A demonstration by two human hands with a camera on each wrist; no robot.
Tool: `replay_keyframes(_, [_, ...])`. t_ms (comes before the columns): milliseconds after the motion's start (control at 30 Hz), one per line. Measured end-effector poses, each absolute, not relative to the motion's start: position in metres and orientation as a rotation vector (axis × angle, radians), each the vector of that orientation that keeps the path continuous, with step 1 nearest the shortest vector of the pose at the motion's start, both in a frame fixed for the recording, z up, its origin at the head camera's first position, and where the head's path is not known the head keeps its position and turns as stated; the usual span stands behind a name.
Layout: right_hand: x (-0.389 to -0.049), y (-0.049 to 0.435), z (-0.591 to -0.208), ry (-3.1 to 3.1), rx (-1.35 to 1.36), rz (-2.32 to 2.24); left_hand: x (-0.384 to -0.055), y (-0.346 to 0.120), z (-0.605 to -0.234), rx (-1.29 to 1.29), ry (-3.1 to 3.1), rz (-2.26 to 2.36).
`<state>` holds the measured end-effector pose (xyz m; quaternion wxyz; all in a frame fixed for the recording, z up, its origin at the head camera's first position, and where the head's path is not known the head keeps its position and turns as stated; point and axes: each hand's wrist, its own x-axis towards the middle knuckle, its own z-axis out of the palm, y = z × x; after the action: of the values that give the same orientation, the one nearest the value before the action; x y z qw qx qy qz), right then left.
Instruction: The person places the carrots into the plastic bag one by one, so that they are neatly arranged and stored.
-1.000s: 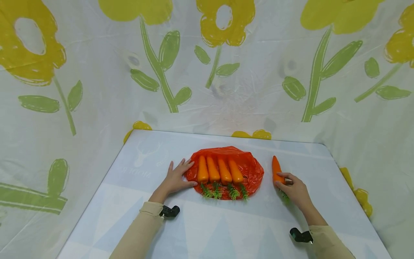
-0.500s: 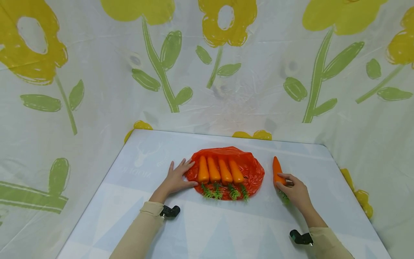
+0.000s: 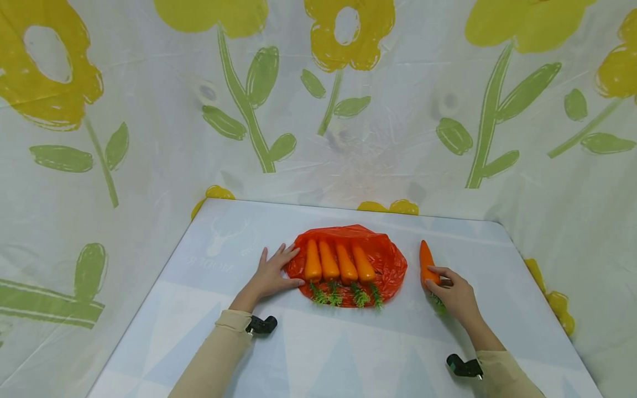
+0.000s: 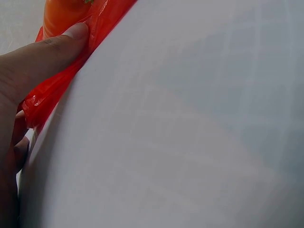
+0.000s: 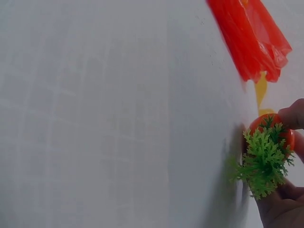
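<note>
Several orange carrots (image 3: 329, 262) with green tops lie side by side on a crumpled red plastic bag (image 3: 395, 271) in the head view. At the bag's left edge rests my left hand (image 3: 269, 276), its fingers spread and fairly straight; in the left wrist view its thumb (image 4: 57, 50) lies against the red plastic. Right of the bag, apart from it, another carrot (image 3: 426, 257) points away from me. My right hand (image 3: 455, 294) pinches this carrot near its thick end. Leafy greens (image 5: 263, 161) at that end face the right wrist camera and partly cover the fingers.
The white table (image 3: 318, 354) has a pale blue triangle pattern. A curtain (image 3: 388, 155) printed with yellow flowers hangs behind and at both sides. Small black wrist devices (image 3: 264, 325) jut out beside each sleeve.
</note>
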<state>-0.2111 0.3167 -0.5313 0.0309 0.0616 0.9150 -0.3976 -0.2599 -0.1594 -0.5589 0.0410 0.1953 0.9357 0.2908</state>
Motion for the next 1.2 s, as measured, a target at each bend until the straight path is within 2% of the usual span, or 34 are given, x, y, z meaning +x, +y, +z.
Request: replay_keyframes(1200, [-0.204,0.305,-0.519,2.814,0.126,-1.246,-0.259,-0.16,-0.559,0.625,2.891,0.887])
